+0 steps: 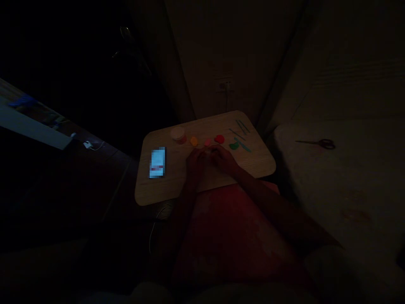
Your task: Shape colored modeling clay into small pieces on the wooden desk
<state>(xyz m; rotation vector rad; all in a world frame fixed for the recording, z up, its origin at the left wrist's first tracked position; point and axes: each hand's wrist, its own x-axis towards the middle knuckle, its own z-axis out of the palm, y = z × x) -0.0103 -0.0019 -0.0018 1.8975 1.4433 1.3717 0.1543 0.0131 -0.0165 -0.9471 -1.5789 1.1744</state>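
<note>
In dim light my left hand (195,159) and my right hand (221,157) come together over the small wooden table (177,185). The fingers of both are curled inward, almost touching. Whatever lies between them is too dark to make out. Just beyond the fingertips sit soft lumps that look like modelling clay: an orange lump (194,141), a pink lump (207,142) and a red lump (219,139). A green lump (233,146) lies to the right of my right hand, against a flat teal tool (243,145).
A lidded tub (179,135) stands at the table's back left. The lit phone (157,162) lies left of my hands. Several thin sticks (242,126) are at the back right. Scissors (316,143) rest on a pale surface further right. A wall socket (225,85) is behind.
</note>
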